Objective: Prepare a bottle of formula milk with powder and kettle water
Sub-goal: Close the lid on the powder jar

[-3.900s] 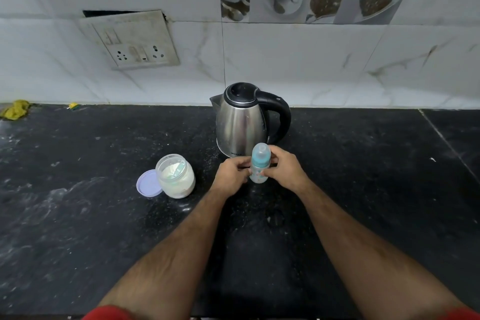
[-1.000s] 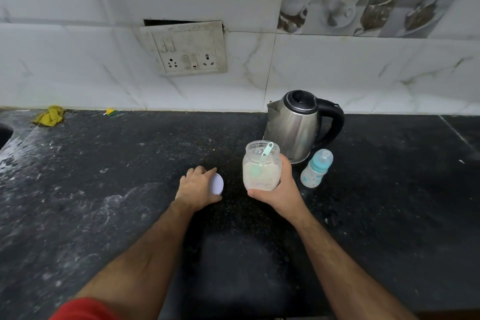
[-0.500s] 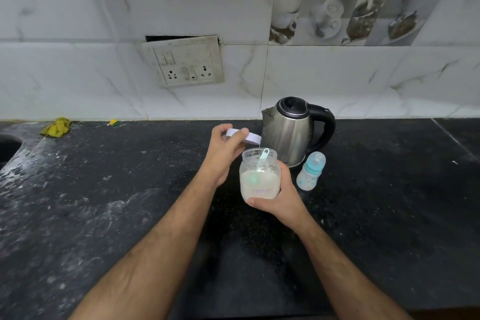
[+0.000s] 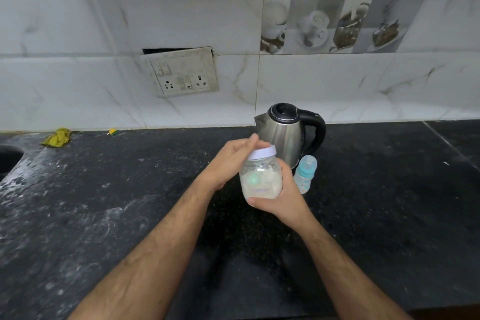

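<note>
Over counter (image 4: 104, 215), hands gripping jar (image 4: 260, 181)

The worktop (image 4: 389, 215) is black, speckled white. The jar (image 4: 260, 179) holds cream powder under a pale lilac lid (image 4: 262, 151). The kettle (image 4: 281, 135) is steel and black; the bottle (image 4: 304, 174) is turquoise; the wall tiles (image 4: 78, 34) are white marble-veined.

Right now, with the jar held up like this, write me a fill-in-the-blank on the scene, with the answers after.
1. The right hand holds the jar of ____.
2. The left hand is at the jar's ____.
3. The bottle stands right of the jar, in front of the ____.
4. The yellow cloth lies on the counter against the ____.

Answers: powder; lid; kettle; wall
</note>
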A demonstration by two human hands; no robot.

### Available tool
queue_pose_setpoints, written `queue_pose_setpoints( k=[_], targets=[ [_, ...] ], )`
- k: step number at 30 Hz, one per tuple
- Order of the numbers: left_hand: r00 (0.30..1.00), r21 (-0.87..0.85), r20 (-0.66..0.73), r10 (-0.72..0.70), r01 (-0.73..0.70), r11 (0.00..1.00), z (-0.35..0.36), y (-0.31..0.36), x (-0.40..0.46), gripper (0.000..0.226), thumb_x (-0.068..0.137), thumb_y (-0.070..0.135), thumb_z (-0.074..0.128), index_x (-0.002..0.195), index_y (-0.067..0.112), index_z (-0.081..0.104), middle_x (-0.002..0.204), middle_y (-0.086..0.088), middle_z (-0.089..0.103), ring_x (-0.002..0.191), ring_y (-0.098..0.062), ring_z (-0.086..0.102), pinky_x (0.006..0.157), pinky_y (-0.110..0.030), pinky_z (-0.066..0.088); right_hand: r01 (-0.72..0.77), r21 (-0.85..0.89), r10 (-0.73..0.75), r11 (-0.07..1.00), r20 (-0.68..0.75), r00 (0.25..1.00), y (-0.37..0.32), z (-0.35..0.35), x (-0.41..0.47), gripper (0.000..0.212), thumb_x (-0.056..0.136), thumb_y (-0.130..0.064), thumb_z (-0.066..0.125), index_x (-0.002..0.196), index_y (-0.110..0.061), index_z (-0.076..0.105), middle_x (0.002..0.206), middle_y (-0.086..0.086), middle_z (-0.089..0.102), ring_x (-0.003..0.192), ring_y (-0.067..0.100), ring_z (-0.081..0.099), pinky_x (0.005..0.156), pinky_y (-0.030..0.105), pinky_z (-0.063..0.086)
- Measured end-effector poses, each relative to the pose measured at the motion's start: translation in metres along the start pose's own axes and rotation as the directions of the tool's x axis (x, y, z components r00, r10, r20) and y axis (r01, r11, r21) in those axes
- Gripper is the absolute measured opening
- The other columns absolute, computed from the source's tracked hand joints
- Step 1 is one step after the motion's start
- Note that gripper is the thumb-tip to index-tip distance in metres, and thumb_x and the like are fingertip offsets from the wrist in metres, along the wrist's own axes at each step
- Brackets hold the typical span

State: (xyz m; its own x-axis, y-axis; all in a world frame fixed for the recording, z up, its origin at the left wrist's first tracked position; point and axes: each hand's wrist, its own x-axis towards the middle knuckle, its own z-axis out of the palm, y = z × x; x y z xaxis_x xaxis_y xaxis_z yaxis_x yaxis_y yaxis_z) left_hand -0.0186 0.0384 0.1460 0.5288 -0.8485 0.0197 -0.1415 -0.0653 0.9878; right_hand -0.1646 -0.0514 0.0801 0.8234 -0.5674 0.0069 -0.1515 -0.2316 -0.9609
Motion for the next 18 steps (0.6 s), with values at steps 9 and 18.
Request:
queue_pose_setpoints(
  k=[9, 18],
  targets=[
    [0.997, 0.244, 0.064, -0.039, 0.022, 0.97, 0.004, 0.016, -0.001, 0.026, 0.099, 0.035, 0.053, 0.115, 0.025, 0.072, 0.115, 0.016, 0.07, 0.106, 0.001, 0.064, 0.096, -0.026, 0.05, 0.012, -0.036, -0.013, 0.999, -0.01, 1.0, -0.007, 0.001, -0.011, 0.092, 0.057, -0.027, 0.09, 0.133, -0.038, 0.04, 0.113, -0.026, 0.06, 0.107, 0.003, 0.063, 0.089, 0.038, 0.058],
    [0.995, 0.315, -0.058, -0.079, 0.093, 0.944, 0.017, 0.021, -0.005, 0.023, 0.091, 0.042, 0.059, 0.104, 0.032, 0.076, 0.115, 0.024, 0.068, 0.109, 0.001, 0.062, 0.101, -0.03, 0.049, -0.013, -0.081, 0.003, 0.997, -0.13, 0.991, -0.015, 0.012, -0.017, 0.09, 0.051, -0.036, 0.086, 0.127, -0.046, 0.039, 0.112, -0.019, 0.064, 0.101, 0.002, 0.065, 0.086, 0.037, 0.058]
  ],
)
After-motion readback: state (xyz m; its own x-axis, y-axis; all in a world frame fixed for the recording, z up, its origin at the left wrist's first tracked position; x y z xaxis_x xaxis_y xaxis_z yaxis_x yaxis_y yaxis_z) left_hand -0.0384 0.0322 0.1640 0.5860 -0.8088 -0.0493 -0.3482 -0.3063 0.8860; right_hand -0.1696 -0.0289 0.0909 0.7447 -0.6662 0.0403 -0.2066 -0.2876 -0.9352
